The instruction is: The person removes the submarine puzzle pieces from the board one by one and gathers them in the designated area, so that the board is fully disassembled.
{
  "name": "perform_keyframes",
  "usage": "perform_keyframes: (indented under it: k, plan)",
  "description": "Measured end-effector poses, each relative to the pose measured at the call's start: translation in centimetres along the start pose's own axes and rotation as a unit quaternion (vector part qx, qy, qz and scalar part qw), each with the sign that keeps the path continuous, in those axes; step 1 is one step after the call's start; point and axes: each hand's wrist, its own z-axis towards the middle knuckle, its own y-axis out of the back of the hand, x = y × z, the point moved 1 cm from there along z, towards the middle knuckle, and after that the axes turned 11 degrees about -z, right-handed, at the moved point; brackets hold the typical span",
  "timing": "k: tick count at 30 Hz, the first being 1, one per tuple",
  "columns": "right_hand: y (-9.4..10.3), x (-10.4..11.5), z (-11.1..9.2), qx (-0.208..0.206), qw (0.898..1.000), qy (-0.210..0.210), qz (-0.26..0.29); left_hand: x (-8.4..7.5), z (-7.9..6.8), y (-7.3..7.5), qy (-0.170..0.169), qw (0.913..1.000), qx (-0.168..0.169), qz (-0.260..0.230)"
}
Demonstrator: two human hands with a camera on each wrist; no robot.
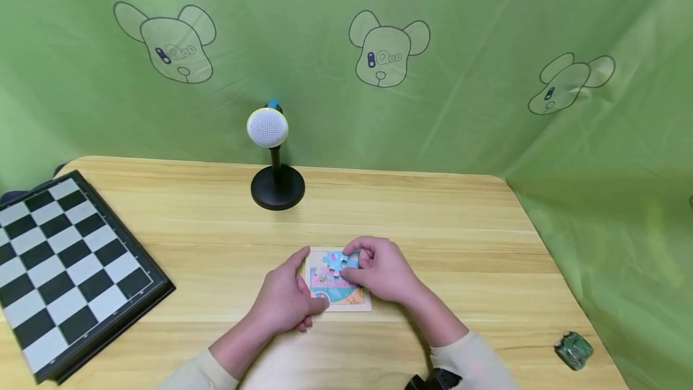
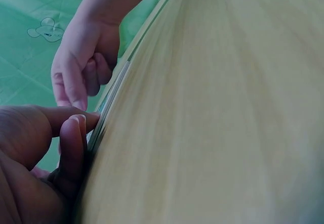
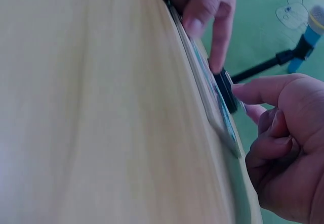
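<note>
On the wooden table lies a small jigsaw puzzle board (image 1: 367, 305) with a pale frame and a pink, blue and orange picture. My left hand (image 1: 284, 297) holds it at the left side, forefinger along the upper left corner and thumb over the lower left edge. Between thumb and forefinger, my right hand (image 1: 387, 269) pinches a light blue jigsaw piece (image 1: 336, 262) over the upper part of the picture. In the right wrist view the right hand (image 3: 291, 138) has its other fingers curled in, and the piece shows only as a thin edge.
A microphone (image 1: 267, 127) on a round black stand (image 1: 278, 188) stands behind the board. At the left lies a black and white chessboard (image 1: 70, 257). A small green object (image 1: 574, 350) sits near the right table edge. Green cloth (image 1: 325, 125) hangs behind the table (image 1: 433, 215).
</note>
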Motion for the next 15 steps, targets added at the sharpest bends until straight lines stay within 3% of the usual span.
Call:
perform_keyframes:
  k: [15]
  plan:
    - [3.4, -4.1, -1.5, -0.016, 1.0, -0.004, -0.023, 0.0, 0.0, 0.0, 0.002, 1.0, -0.003, -0.009]
